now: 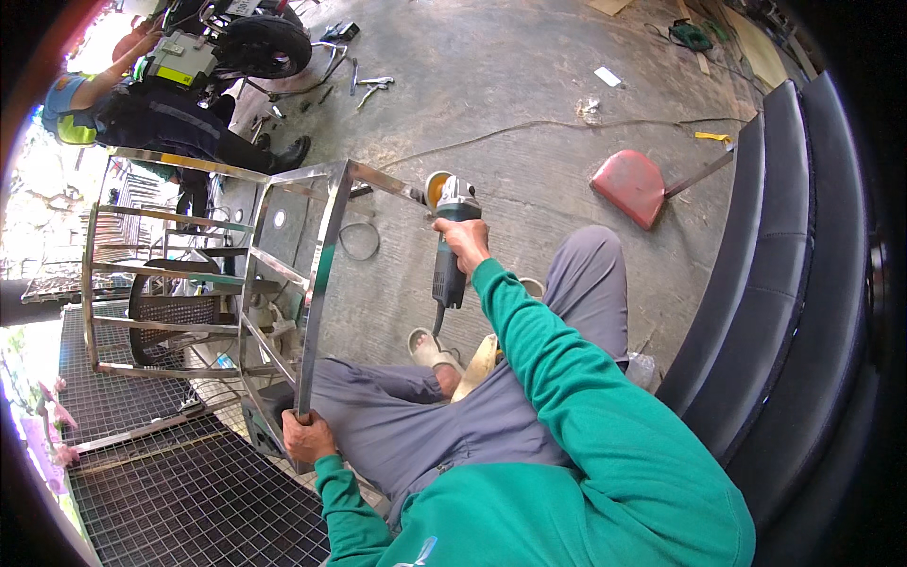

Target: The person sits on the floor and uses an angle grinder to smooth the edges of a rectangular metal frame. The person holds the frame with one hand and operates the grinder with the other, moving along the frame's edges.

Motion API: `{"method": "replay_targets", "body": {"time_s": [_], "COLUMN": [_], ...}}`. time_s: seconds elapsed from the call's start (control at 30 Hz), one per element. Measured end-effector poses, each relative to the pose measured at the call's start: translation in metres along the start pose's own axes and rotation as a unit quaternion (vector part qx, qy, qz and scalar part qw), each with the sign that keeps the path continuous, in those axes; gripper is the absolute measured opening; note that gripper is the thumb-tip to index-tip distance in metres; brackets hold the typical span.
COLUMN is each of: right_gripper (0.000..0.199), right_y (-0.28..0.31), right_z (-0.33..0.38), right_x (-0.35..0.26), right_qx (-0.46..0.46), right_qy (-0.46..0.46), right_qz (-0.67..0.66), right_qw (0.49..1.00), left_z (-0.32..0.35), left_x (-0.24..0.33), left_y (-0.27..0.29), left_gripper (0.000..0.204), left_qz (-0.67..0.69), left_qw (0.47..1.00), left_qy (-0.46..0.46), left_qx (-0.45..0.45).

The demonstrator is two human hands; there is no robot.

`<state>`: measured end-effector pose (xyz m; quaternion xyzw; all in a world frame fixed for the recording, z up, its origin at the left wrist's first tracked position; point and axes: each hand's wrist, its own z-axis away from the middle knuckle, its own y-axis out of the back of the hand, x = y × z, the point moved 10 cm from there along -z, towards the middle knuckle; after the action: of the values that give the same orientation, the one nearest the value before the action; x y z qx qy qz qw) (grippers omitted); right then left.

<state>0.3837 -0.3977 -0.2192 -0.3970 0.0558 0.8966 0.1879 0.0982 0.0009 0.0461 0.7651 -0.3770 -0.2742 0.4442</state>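
My right hand [463,244] is wrapped round the body of an angle grinder [448,269], out in front of my knees. The grinder's yellowish disc [436,190] is at the end of a metal bar of a frame; whether they touch I cannot tell. That frame [327,248], made of shiny square tubing, stands to my left and leans across toward me. My left hand [309,438] grips its near lower bar, beside my left thigh. From the grinder's rear a dark cord runs down toward my sandalled foot [430,352].
A black padded bench [756,274] curves along the right. On the concrete floor lie a red padded seat [628,187] and a long cable [529,125]. Black wire mesh [189,501] spreads at lower left. Another person [179,118] is beside a motorcycle [260,47], upper left.
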Motion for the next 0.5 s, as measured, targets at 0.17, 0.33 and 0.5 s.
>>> {"method": "replay_targets", "body": {"time_s": [0.17,0.33,0.5], "right_gripper": [0.032,0.032,0.035], "right_y": [-0.015,-0.008,-0.003], "right_z": [0.008,-0.005,-0.011], "right_x": [-0.027,-0.003,0.015], "right_qx": [-0.043,-0.029,-0.025], "right_qy": [0.080,0.006,-0.024], "right_qz": [-0.026,-0.032,-0.033], "right_qw": [0.996,0.999,0.999], "left_z": [-0.003,-0.007,-0.020], "left_x": [-0.002,-0.005,-0.010], "left_y": [-0.001,0.000,-0.002], "left_gripper": [0.022,0.022,0.020], "left_qz": [-0.021,-0.015,-0.018], "left_qw": [0.999,1.000,1.000], "left_qy": [-0.020,-0.014,0.003], "left_qx": [0.023,0.014,0.015]}}
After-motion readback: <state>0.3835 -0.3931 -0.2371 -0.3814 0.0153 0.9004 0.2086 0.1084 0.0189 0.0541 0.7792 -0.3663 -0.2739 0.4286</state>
